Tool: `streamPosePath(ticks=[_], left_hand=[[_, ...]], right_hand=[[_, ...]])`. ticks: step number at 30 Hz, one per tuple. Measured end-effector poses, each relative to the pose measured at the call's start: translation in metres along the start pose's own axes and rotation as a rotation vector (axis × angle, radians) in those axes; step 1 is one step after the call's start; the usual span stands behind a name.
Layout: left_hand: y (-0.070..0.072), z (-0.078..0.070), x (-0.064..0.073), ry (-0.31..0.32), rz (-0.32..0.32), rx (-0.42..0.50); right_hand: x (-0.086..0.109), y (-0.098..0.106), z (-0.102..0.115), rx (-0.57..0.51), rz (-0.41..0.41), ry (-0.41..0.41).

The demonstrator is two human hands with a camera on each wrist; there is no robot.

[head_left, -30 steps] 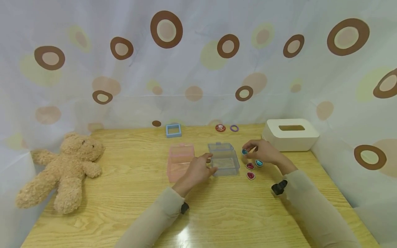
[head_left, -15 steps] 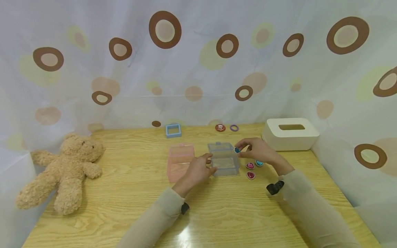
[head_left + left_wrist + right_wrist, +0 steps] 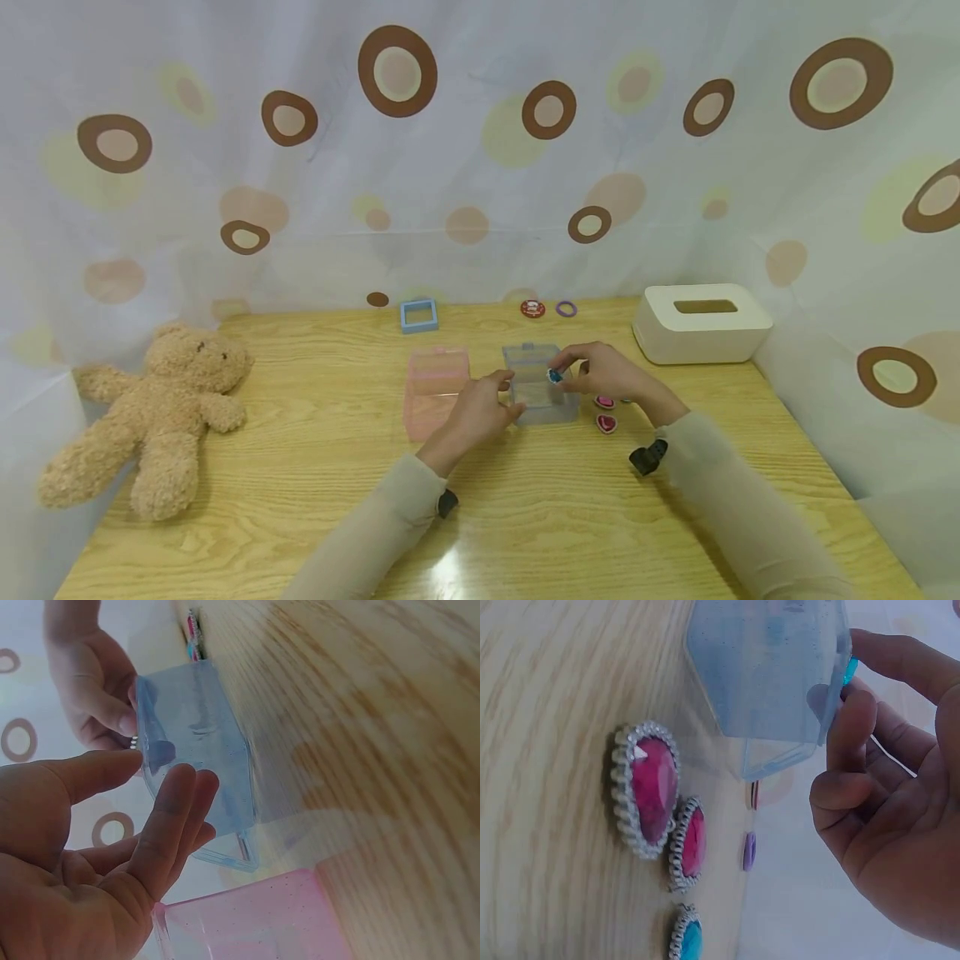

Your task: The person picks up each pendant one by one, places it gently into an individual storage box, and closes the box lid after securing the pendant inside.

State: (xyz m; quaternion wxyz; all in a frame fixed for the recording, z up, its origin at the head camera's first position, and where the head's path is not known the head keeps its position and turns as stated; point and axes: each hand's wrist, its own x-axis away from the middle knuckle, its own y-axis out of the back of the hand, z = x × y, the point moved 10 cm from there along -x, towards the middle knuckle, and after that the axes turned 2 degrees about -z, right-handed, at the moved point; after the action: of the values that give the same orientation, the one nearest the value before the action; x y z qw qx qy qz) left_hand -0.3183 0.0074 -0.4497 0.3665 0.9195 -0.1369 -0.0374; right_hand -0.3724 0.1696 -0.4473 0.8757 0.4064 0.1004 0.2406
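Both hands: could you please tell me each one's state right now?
Left hand: open, holding nothing, beside the clear bluish plastic box.
Right hand: closed, pinching a blue gem with a silvery rim.

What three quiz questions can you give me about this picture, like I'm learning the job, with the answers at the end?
1. Multiple choice: which hand pinches a blue gem? A) left B) right C) both

2. True or false: the teddy bear lies right beside the white box.

3. Fill in the blank: ___ pink gems lie on the table.

Key:
1. B, the right hand.
2. False; the bear is at the left end of the table and the white box is at the right.
3. Two.
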Motion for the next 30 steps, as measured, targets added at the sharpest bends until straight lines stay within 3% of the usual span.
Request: streamPosePath(ticks=[19, 30], left_hand=[[0.000, 0.000, -0.001, -0.023, -0.002, -0.027], [0.000, -0.002, 0.001, -0.037, 0.008, -0.019]], right_hand=[[-0.008, -0.018, 0.003, 0.071, 0.056, 0.025], [-0.010, -0.021, 0.010, 0.169, 0.020, 0.001]])
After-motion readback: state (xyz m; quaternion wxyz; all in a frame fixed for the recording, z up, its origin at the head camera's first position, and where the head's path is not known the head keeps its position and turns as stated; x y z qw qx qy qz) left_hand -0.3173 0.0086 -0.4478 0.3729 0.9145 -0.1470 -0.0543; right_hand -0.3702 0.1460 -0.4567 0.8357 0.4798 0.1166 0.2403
